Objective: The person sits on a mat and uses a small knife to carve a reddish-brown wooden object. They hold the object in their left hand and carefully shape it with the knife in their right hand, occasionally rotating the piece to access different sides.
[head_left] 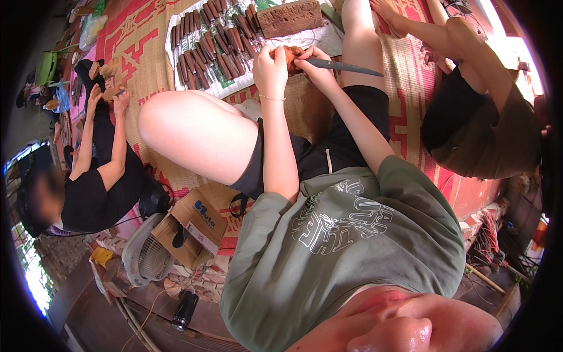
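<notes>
My left hand grips a small reddish-brown carved wooden piece above my lap. From the other side, my right hand is closed around a long, dark grey tapered file, whose pointed end sticks out to the right. The fingers of both hands meet around the carving and cover much of it, so its shape cannot be made out. Just beyond my hands, rows of carving tools with brown wooden handles lie on a white cloth.
A brown rough-faced block rests beyond my hands. Patterned mat spreads underneath. On the left, a person in black handles a wooden piece; another person sits at right. A cardboard box and fan stand at lower left.
</notes>
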### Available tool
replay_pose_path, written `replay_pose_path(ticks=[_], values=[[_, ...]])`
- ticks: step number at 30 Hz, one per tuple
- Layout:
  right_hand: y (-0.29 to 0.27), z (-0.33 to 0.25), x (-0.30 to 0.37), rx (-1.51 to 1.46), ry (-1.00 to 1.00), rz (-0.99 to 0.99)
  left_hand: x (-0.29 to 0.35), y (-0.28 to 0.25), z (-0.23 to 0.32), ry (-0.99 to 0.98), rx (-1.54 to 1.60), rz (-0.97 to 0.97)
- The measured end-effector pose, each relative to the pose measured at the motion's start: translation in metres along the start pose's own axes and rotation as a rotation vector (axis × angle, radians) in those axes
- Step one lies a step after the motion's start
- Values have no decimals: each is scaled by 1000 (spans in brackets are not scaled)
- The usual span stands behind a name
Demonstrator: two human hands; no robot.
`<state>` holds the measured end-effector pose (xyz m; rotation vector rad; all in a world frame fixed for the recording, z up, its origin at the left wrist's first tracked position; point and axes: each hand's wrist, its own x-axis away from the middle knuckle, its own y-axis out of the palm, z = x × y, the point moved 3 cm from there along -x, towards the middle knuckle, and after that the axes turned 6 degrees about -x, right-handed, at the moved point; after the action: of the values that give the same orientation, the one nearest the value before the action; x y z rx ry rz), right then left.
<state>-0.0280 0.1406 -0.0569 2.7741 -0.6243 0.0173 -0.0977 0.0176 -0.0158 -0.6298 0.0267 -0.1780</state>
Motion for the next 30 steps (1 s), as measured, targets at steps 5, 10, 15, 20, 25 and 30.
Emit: replay_pose_path(ticks=[5,10,15,20,25,30], values=[[0,0,0,-36,6,-13,0,1,-1,3,-39,18],[-3,5,-2,-3,-1,-16,-1,1,-1,13,-37,22],[-2,4,0,-36,-2,-14,1,0,1,11,-38,19],[-3,4,-1,-44,-8,-17,1,0,2,11,-54,22],[-8,15,-2,71,-10,3,1,-1,-4,28,22,40],[-11,19,0,33,-68,25,1,-2,-4,2,18,35]])
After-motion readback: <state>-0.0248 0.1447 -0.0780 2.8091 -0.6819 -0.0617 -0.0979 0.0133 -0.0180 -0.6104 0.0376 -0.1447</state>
